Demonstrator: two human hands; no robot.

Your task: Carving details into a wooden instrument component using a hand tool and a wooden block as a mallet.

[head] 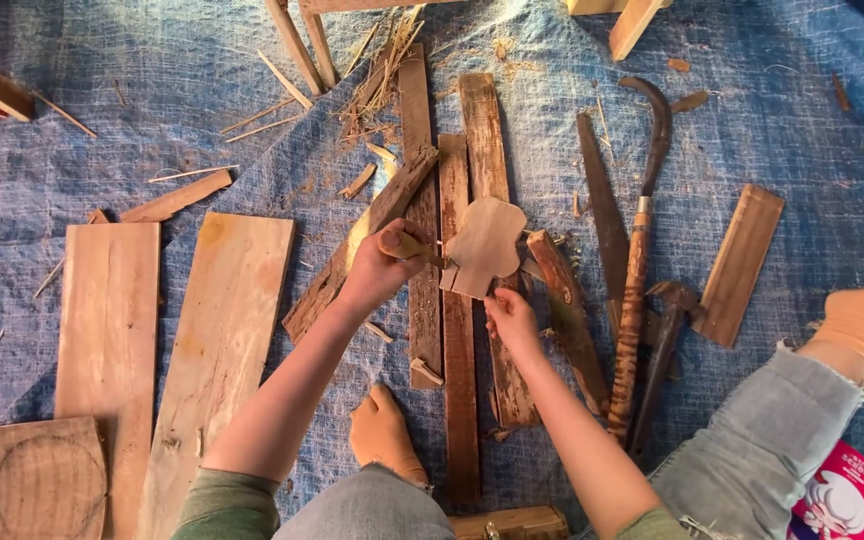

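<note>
The thin, pale, rounded wooden cutout (484,246) looks light and stiff, its narrow neck liable to split; the right hand (512,318) pinches its lower edge above the weathered planks (459,360). The left hand (380,268) has its grip closed around a small wooden-handled carving tool (409,246) set against the cutout's left side.

Both bare forearms reach forward from green sleeves. The left hand (377,268) is curled in a fist, knuckles up. The right hand (510,318) sits just lower, fingers (498,297) pinched together and pointing forward.
</note>
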